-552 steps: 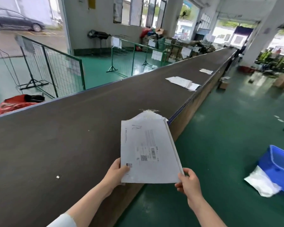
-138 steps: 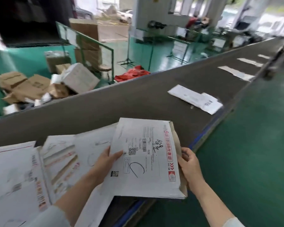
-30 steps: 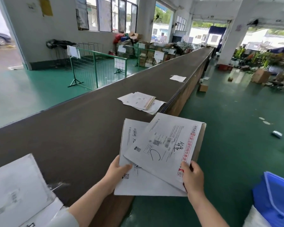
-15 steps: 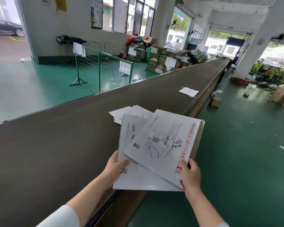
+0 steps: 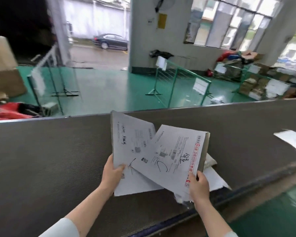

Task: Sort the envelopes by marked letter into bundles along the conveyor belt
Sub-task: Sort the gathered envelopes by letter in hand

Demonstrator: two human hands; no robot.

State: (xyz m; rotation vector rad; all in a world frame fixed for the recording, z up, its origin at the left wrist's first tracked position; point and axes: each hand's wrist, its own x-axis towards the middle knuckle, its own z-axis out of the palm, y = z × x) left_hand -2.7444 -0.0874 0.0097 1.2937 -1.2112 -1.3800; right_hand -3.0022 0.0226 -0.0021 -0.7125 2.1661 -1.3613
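I hold two white envelopes above the dark conveyor belt (image 5: 50, 159). My left hand (image 5: 112, 173) grips the lower left edge of the rear envelope (image 5: 128, 144), thumb on its face. My right hand (image 5: 199, 185) pinches the bottom right corner of the front envelope (image 5: 174, 156), which carries a hand-drawn letter C and a red printed strip down its right side. The front envelope overlaps the rear one and tilts to the right. Under both lies a bundle of envelopes (image 5: 214, 180) on the belt near its front edge, mostly hidden.
Another white envelope (image 5: 292, 140) lies on the belt at the right, blurred. Beyond the belt are a green floor, green wire fences (image 5: 178, 82), cardboard boxes (image 5: 5, 71) at the left and stacked parcels (image 5: 263, 82) at the right. The belt's front edge (image 5: 246, 190) runs diagonally at the lower right.
My view has swung left to face across the belt. The two envelopes have come over the bundle lying on the belt, and the front envelope has slid further right off the rear one.
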